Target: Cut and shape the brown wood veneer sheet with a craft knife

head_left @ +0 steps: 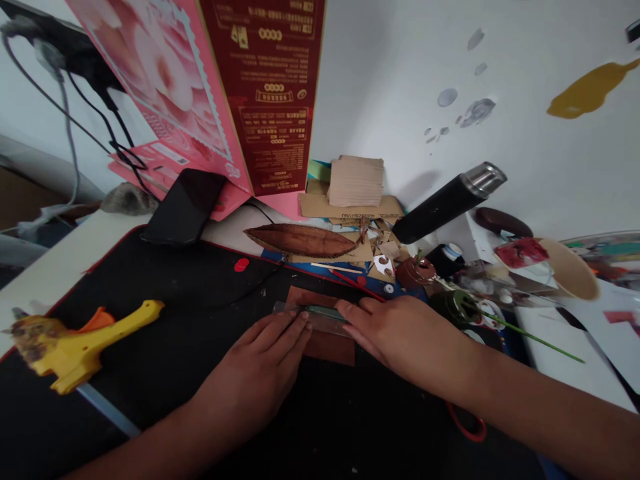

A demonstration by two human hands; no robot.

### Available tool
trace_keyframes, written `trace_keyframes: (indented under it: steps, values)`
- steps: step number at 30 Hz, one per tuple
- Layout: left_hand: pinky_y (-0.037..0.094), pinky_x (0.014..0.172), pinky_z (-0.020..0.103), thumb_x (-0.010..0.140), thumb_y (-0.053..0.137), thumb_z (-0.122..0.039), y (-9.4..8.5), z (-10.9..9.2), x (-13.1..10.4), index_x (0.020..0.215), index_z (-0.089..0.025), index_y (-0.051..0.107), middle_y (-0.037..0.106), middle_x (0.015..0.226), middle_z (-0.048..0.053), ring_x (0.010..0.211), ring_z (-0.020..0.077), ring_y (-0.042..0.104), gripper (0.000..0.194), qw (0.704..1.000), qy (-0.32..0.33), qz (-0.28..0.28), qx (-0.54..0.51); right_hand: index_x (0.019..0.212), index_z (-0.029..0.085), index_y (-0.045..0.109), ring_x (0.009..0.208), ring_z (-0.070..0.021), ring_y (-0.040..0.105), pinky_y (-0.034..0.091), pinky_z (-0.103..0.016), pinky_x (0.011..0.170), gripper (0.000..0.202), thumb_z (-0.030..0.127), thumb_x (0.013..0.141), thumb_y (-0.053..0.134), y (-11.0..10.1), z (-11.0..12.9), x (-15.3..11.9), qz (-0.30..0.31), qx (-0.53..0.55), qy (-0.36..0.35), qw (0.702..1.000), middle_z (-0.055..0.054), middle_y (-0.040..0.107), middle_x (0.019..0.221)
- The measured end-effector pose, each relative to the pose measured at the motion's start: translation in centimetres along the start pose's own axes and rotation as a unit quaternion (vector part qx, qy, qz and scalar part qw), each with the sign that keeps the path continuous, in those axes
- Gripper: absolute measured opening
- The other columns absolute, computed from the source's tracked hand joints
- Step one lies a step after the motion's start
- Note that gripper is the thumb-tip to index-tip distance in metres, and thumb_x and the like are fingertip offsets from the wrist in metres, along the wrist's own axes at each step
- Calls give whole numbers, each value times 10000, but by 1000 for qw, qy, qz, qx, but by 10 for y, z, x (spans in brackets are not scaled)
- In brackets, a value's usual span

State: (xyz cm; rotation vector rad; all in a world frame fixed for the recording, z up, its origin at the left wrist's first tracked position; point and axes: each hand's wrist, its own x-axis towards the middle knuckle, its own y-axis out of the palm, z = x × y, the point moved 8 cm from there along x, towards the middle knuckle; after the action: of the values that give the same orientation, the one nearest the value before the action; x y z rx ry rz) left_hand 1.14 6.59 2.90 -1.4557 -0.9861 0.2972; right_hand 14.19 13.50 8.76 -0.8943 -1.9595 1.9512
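brown sheet (330, 350) lies flat at the centre of the black mat (200, 287), a clear ruler (327, 325) across it — left hand (267, 363) laid flat on the ruler, fingers together, right hand (400, 327) pinching a green tool (323, 311) along it. the sheet looks whole where it shows — work on it appears early, though hidden edges leave what is done or left unclear. a brown boat-shaped piece (303, 240) sits formed on the far side.
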Motion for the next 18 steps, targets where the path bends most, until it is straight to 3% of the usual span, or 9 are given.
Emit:
trace_keyframes:
  steps: [12, 18]
  values:
    - [461, 1095, 415, 998, 477, -149, -1, 0, 1, 1332, -107, 679, 690, 1403, 123, 1298, 275, 598, 392, 1000, 1, 5, 4, 1256, 146, 672, 572, -175, 649, 345, -314, 502, 270, 257, 1065, 517, 3, -2, -5, -14, 28, 10, 999, -59, 739, 834]
    - [463, 1083, 416, 1003, 472, -153, -2, 0, 1, 1332, -102, 678, 697, 1395, 123, 1296, 278, 599, 391, 1000, -3, 4, 4, 1296, 163, 666, 642, -199, 704, 417, -319, 534, 306, 287, 1074, 496, 8, -6, -10, -12, 48, 24, 998, -64, 759, 902]
